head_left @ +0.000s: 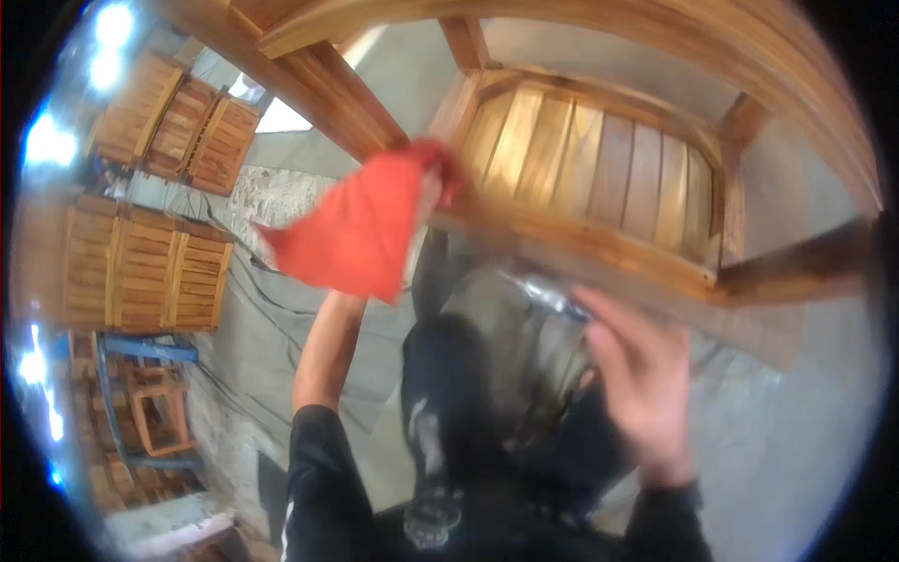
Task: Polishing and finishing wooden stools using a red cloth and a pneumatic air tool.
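Observation:
My left hand [426,192] is raised and hidden under a red-orange cloth [361,229] that it presses against the front rail of a wooden slatted chair [599,169]. The cloth hangs down to the left of the rail. My right hand [632,375] is lower and to the right, fingers wrapped on a grey and black plastic container [510,337] that is blurred. The chair fills the upper middle, its slatted seat tilted toward me. Both my sleeves are black.
Several wooden slatted panels or folded chairs [140,262] lean at the left, with more [178,122] above them. A blue metal frame [140,351] holds wooden pieces at the lower left. Grey sheeting [272,375] covers the floor. A wooden beam [309,75] crosses overhead.

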`<state>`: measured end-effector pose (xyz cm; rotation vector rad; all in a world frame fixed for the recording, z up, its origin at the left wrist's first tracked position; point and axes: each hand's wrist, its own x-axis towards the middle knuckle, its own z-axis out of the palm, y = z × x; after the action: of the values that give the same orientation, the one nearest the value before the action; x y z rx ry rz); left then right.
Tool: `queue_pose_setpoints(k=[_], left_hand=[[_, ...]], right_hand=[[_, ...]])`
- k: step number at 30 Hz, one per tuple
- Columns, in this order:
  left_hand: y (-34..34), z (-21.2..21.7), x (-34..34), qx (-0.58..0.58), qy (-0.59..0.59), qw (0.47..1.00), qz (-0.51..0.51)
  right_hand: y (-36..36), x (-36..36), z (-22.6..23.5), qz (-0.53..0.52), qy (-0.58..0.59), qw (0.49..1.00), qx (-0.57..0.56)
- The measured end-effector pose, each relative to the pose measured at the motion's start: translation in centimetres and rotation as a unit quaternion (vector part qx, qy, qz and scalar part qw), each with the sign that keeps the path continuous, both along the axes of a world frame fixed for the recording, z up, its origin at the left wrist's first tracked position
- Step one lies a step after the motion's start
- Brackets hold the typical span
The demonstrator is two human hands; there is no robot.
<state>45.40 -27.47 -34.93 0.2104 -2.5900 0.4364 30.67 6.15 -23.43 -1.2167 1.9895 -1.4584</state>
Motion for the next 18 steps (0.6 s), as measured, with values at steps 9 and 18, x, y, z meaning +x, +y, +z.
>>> queue_pose_setpoints(k=[9,18], left_hand=[[8.8,-5.0,-4.4,0.088,0.275,0.942,0.173],[7.5,-4.8,-3.0,-0.002,0.226,0.971,0.083]], right_hand=[[2.2,1.8,-5.2,0.075,0.051,0.995,0.044],[6.1,-0.5,-5.8,0.012,0.047,0.999,0.008]])
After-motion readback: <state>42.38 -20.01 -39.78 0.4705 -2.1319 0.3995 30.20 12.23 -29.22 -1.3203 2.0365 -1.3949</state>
